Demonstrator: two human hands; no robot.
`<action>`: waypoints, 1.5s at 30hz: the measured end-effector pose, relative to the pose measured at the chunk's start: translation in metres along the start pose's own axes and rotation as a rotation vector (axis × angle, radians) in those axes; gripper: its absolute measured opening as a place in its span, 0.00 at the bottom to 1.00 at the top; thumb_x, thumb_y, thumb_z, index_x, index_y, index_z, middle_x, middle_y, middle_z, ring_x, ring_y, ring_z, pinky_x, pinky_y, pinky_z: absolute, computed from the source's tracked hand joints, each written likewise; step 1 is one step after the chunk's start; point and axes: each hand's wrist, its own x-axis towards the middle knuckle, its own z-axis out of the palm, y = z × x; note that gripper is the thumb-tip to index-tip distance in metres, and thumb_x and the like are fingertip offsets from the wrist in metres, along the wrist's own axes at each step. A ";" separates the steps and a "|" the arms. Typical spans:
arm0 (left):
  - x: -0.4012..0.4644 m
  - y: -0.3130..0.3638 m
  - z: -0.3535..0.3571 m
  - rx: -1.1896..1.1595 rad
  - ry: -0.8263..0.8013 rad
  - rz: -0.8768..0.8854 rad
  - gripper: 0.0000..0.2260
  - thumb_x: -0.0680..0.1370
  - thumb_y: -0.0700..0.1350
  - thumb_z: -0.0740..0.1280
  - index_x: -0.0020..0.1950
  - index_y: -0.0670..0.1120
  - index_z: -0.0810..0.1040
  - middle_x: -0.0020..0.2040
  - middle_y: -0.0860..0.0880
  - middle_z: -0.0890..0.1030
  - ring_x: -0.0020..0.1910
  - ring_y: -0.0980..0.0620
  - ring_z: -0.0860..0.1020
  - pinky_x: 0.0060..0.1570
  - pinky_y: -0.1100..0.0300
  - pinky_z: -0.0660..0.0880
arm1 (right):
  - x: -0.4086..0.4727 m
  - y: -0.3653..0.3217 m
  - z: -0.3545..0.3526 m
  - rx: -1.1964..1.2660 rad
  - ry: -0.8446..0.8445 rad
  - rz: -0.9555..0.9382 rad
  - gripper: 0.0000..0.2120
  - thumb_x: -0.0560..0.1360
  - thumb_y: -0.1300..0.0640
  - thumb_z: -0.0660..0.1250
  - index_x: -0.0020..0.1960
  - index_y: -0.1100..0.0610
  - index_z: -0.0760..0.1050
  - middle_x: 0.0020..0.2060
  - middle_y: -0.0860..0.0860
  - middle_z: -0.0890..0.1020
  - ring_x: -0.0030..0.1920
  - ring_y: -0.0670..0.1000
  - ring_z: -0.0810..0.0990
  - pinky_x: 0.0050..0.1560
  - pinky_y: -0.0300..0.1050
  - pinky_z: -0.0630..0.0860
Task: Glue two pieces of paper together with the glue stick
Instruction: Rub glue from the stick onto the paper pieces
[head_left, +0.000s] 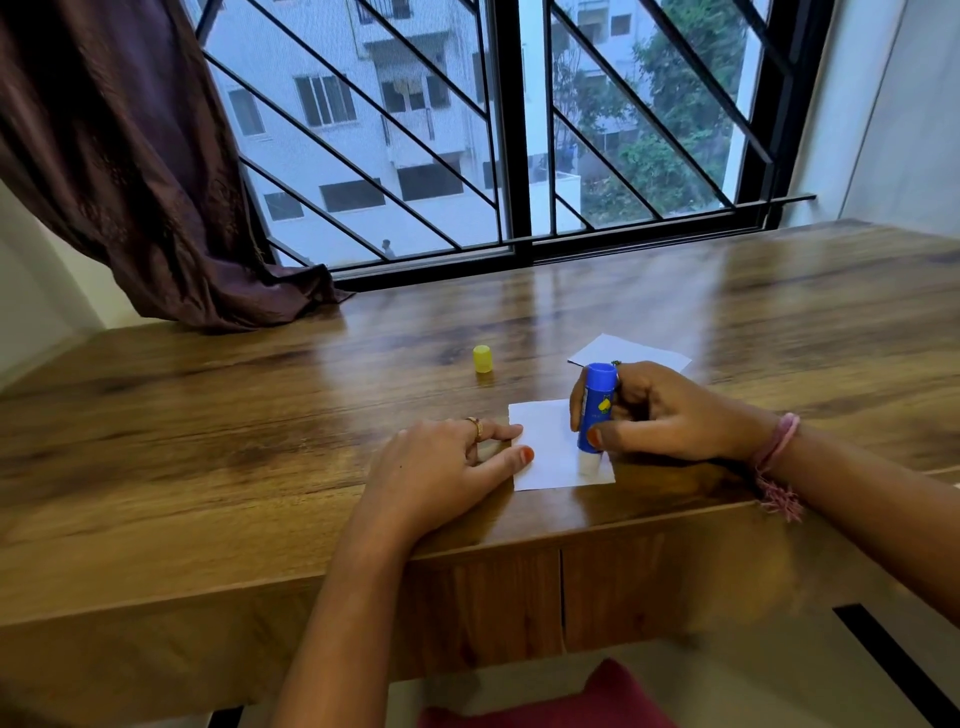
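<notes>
A small white paper (550, 447) lies near the front edge of the wooden table (260, 441). My left hand (447, 467) presses its left edge with straight fingers. My right hand (660, 415) grips a blue glue stick (597, 405) upright, with its white tip down on the paper's right part. A second white paper (634, 351) lies just behind my right hand, partly hidden by it. The stick's yellow cap (482, 359) stands alone on the table, farther back and to the left.
A barred window (519, 130) runs along the table's far edge. A dark brown curtain (130, 182) hangs at the back left and rests on the tabletop. The table's front edge lies just below the paper.
</notes>
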 end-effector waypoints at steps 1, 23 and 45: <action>0.000 0.000 0.000 -0.004 0.001 0.001 0.19 0.74 0.67 0.58 0.61 0.65 0.74 0.30 0.64 0.70 0.31 0.59 0.69 0.30 0.62 0.61 | 0.000 0.000 0.000 -0.001 -0.005 0.000 0.09 0.70 0.65 0.65 0.43 0.52 0.76 0.33 0.47 0.79 0.34 0.43 0.75 0.39 0.34 0.72; -0.001 -0.001 0.000 -0.029 0.022 -0.004 0.17 0.73 0.67 0.59 0.59 0.66 0.76 0.39 0.67 0.72 0.28 0.62 0.66 0.29 0.63 0.59 | 0.000 -0.002 0.001 0.019 -0.029 -0.004 0.08 0.71 0.66 0.66 0.45 0.55 0.76 0.32 0.42 0.80 0.31 0.38 0.74 0.37 0.28 0.69; 0.001 -0.003 0.003 -0.026 0.037 -0.007 0.17 0.73 0.68 0.59 0.59 0.66 0.76 0.24 0.57 0.68 0.28 0.62 0.68 0.28 0.62 0.60 | 0.001 0.002 0.000 -0.116 -0.010 -0.015 0.05 0.69 0.56 0.68 0.45 0.52 0.77 0.29 0.58 0.74 0.29 0.46 0.69 0.33 0.41 0.68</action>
